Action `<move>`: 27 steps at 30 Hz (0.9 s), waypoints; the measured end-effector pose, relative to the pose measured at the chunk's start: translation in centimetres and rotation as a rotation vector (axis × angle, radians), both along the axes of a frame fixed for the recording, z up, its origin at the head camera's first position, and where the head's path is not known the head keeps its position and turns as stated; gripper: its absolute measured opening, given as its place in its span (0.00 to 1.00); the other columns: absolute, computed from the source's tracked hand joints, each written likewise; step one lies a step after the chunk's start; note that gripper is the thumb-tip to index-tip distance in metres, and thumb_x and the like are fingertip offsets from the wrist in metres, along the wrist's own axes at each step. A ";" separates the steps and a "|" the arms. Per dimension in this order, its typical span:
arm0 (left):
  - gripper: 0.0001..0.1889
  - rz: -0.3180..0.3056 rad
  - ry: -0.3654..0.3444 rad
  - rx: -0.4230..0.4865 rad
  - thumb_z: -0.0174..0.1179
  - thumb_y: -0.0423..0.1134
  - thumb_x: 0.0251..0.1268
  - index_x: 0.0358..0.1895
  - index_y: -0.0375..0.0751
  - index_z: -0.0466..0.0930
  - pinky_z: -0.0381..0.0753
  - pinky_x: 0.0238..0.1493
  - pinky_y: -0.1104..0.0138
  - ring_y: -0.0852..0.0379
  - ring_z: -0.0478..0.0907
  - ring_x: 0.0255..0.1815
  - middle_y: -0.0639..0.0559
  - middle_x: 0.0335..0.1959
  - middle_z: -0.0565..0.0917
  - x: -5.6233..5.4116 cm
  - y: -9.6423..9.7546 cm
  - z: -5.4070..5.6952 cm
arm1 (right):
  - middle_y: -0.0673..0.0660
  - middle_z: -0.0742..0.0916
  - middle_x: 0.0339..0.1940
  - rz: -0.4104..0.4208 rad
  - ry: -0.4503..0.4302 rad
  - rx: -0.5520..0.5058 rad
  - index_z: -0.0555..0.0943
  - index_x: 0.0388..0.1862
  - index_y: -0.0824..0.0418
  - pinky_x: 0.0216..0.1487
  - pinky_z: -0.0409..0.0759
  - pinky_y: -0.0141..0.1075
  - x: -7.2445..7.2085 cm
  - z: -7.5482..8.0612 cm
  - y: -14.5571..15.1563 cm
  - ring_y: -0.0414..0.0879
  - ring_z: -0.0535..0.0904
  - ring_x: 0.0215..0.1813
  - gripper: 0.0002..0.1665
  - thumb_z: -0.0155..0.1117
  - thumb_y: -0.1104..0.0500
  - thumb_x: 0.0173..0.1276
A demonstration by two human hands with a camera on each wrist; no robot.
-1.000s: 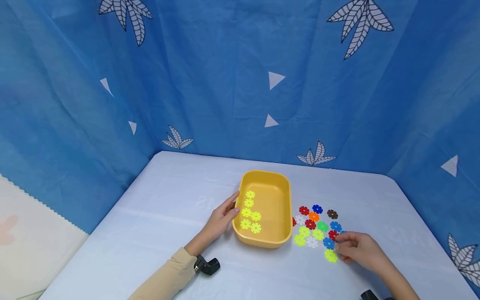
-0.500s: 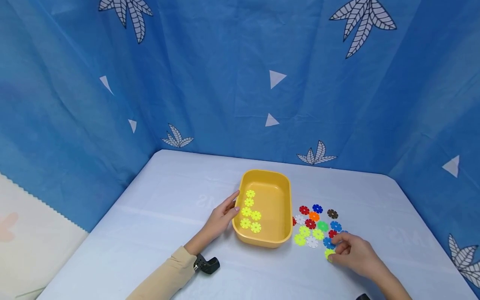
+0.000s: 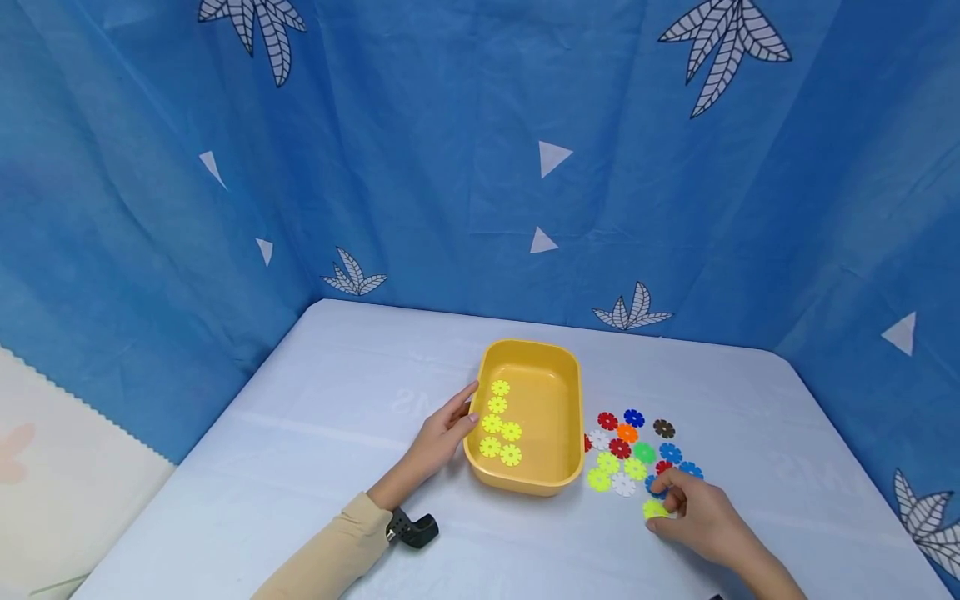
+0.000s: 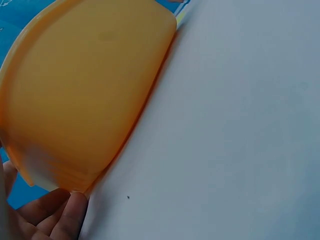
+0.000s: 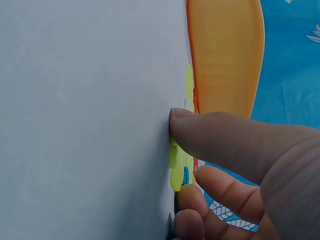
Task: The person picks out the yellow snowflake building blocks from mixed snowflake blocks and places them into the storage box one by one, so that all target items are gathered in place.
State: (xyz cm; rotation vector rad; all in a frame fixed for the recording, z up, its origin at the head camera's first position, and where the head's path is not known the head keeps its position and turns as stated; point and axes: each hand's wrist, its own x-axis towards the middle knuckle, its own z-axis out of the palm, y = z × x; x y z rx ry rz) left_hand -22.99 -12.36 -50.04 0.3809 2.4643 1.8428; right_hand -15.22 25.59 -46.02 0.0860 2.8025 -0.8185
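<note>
Well to the left of the left grip (image 3: 437, 440), a pale cloth (image 3: 67, 467) with a zigzag edge meets a blue curtain (image 3: 450, 167), which spans the background beyond both grips, printed with white leaves and triangles. A white surface (image 3: 315, 417) carries the tray and discs. A beige sleeve (image 3: 345, 542) and a black wrist device (image 3: 416, 531) sit behind the left grip, on the person's side. That grip is partly spread, thumb at the rim and forefinger extended to the outer side, holding the left wall of a yellow tray (image 3: 546, 417). The tray rests immediately right of it; inside, along the wall nearest this grip, lie six lime-yellow discs (image 3: 492, 423) with notched edges.

Between the tray and the right grip (image 3: 701, 517) spreads a cluster of similar discs. Farthest from that grip, near the tray, is a white disc (image 3: 599, 439); closer come an orange disc (image 3: 627, 432) and a green disc (image 3: 644, 452). A brown disc (image 3: 663, 428) lies beyond its fingers. The right grip has its forefinger curled and its thumb tip at a lime disc (image 3: 654, 507); thumb and forefinger stand slightly apart, and I cannot tell whether they pinch it. Just beyond the knuckles lies a mid-blue disc (image 3: 692, 471).
</note>
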 end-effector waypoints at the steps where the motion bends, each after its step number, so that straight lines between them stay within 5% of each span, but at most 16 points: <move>1: 0.29 -0.001 -0.001 -0.002 0.56 0.43 0.78 0.79 0.55 0.63 0.77 0.70 0.49 0.42 0.73 0.73 0.42 0.76 0.71 0.0 0.0 -0.1 | 0.52 0.77 0.30 -0.001 -0.003 -0.004 0.80 0.44 0.62 0.27 0.66 0.31 0.0 0.0 0.0 0.45 0.70 0.34 0.26 0.85 0.59 0.48; 11: 0.29 0.003 0.008 0.000 0.56 0.42 0.77 0.79 0.53 0.64 0.77 0.70 0.49 0.41 0.73 0.74 0.43 0.77 0.70 0.0 0.0 0.0 | 0.53 0.78 0.29 -0.013 -0.025 -0.070 0.81 0.45 0.62 0.26 0.67 0.32 0.0 -0.2 0.0 0.46 0.69 0.33 0.24 0.82 0.65 0.51; 27: 0.29 0.030 -0.010 -0.020 0.56 0.44 0.77 0.78 0.57 0.64 0.77 0.70 0.47 0.41 0.75 0.72 0.40 0.73 0.74 0.1 0.2 0.1 | 0.52 0.78 0.32 -0.046 0.011 -0.006 0.80 0.48 0.63 0.27 0.66 0.31 -0.1 -0.5 -0.5 0.45 0.69 0.34 0.29 0.84 0.57 0.50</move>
